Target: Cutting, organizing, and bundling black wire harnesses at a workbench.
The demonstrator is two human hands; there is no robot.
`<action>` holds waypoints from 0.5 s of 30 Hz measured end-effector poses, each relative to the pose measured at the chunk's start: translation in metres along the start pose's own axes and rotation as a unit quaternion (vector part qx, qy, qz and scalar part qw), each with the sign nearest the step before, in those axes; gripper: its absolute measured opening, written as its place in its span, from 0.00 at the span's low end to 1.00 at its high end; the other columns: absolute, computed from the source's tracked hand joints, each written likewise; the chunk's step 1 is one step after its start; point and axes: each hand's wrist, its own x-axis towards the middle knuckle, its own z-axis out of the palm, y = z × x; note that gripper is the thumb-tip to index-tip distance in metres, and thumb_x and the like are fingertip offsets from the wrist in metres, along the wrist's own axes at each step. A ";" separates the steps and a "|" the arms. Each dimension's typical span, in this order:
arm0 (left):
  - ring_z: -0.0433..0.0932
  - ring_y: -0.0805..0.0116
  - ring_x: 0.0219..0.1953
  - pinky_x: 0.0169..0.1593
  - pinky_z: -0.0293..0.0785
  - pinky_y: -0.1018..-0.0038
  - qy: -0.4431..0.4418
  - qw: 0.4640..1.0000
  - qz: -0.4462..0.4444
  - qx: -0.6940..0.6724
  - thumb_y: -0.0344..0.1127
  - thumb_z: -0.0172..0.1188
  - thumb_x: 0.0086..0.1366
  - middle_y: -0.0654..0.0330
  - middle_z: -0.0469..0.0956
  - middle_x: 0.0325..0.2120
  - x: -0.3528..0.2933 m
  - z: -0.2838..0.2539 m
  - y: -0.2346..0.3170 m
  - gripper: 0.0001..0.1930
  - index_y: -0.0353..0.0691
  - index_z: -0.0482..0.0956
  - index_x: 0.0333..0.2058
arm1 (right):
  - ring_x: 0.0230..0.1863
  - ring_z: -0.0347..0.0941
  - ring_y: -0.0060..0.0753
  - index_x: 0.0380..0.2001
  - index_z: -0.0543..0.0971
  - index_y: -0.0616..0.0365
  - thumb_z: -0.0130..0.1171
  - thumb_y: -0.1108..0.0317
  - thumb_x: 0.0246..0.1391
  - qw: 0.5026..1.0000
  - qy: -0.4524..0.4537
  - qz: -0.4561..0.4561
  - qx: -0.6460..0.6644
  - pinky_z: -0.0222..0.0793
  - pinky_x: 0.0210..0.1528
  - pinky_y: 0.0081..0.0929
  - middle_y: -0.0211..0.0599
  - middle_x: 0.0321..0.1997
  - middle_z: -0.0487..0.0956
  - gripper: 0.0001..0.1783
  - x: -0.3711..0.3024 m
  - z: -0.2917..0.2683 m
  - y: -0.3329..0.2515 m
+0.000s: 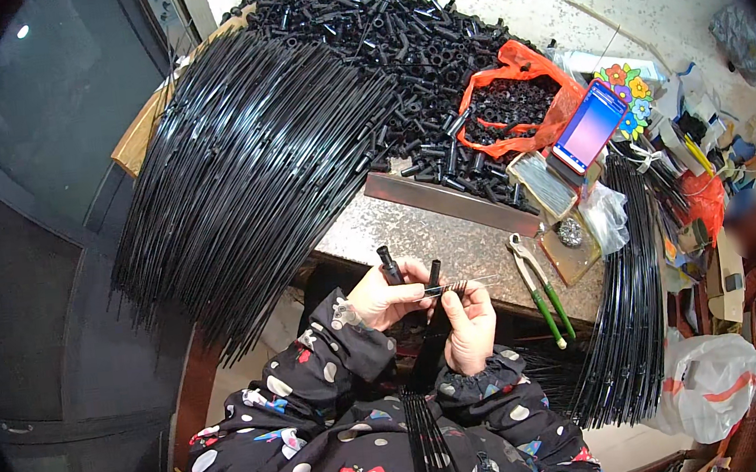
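Note:
My left hand [377,300] is closed around a short black plastic tube [389,265], whose flanged end sticks up past the fingers. Pinched in my right hand [469,333] is a thin metal wire or needle with several small dark rings [454,289] along it. Its pale tip points right, and its other end reaches my left fingertips. A second black tube [435,273] stands between the hands; which hand bears it I cannot tell. Against my lap lies a bundle of thin black rods [430,447].
Long black rods [232,159] hang over the table's left edge, with more rods [620,303] at the right. Behind a metal bar [448,203] lies a heap of black tubes [356,31] and a red bag [518,60]. Green-handled pliers [540,291] and a phone [589,126] sit on the right.

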 end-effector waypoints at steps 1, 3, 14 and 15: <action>0.76 0.68 0.32 0.38 0.73 0.71 0.025 1.000 -0.004 -0.008 0.24 0.59 0.53 0.55 0.76 0.33 0.000 0.005 0.001 0.13 0.34 0.71 0.39 | 0.35 0.67 0.19 0.35 0.69 0.61 0.57 0.78 0.48 1.000 0.000 0.000 0.000 0.62 0.42 0.16 0.31 0.33 0.72 0.10 0.000 0.000 -0.001; 0.76 0.68 0.32 0.38 0.73 0.71 0.051 0.999 -0.008 -0.017 0.24 0.59 0.53 0.55 0.76 0.33 0.000 0.006 0.000 0.13 0.34 0.71 0.39 | 0.35 0.67 0.19 0.35 0.69 0.61 0.57 0.77 0.49 0.999 -0.022 0.027 0.017 0.62 0.42 0.16 0.31 0.33 0.72 0.10 -0.002 0.001 -0.003; 0.76 0.68 0.33 0.40 0.74 0.73 0.057 0.998 -0.014 -0.023 0.24 0.58 0.53 0.56 0.76 0.34 -0.004 0.005 0.002 0.13 0.34 0.71 0.39 | 0.35 0.67 0.18 0.35 0.69 0.61 0.57 0.77 0.48 1.000 -0.004 0.006 0.008 0.62 0.42 0.16 0.30 0.33 0.72 0.10 -0.001 0.002 0.000; 0.76 0.68 0.33 0.40 0.74 0.73 0.055 0.998 -0.013 -0.023 0.24 0.58 0.53 0.56 0.76 0.34 -0.005 0.006 0.002 0.13 0.34 0.71 0.39 | 0.35 0.67 0.18 0.35 0.69 0.61 0.58 0.77 0.48 1.000 -0.008 0.002 0.006 0.61 0.42 0.16 0.29 0.33 0.72 0.11 -0.002 0.003 -0.001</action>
